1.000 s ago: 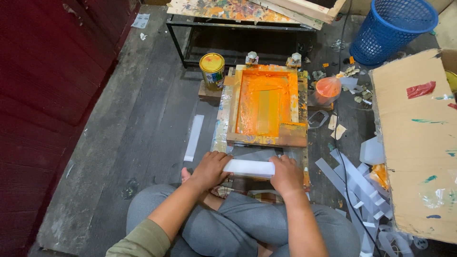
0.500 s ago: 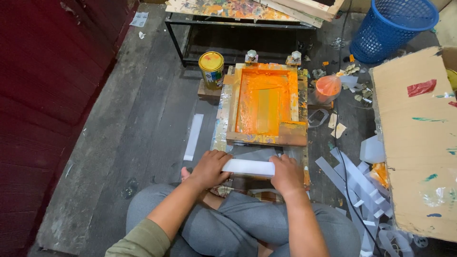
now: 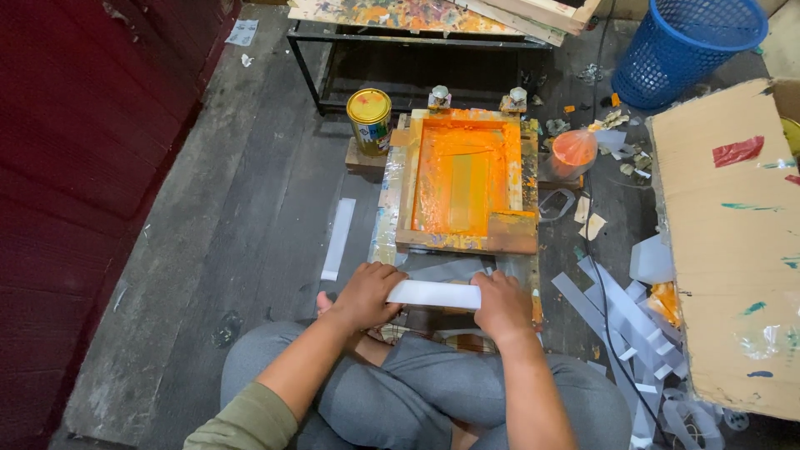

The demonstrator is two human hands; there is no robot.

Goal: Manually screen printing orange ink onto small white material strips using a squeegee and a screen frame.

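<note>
1. The white strip (image 3: 434, 293), low in the middle of the frame and gripped at both ends by the left hand (image 3: 367, 293) and the right hand (image 3: 502, 304), looks like smooth, matt paper or thin plastic; which one cannot be told
2. The screen frame (image 3: 465, 177), at centre, is rough bare wood smeared with wet, glossy orange ink
3. The paint can (image 3: 369, 119), upper centre, is shiny metal with a yellow lid
4. The basket (image 3: 687, 47), upper right, is blue plastic mesh
5. The cardboard sheet (image 3: 732, 242), on the right, is matt brown, with paint dabs
6. The floor (image 3: 250, 217), on the left, is worn, dull grey wooden planks
7. The trousers (image 3: 417, 392), at the bottom, are soft grey cloth
</note>
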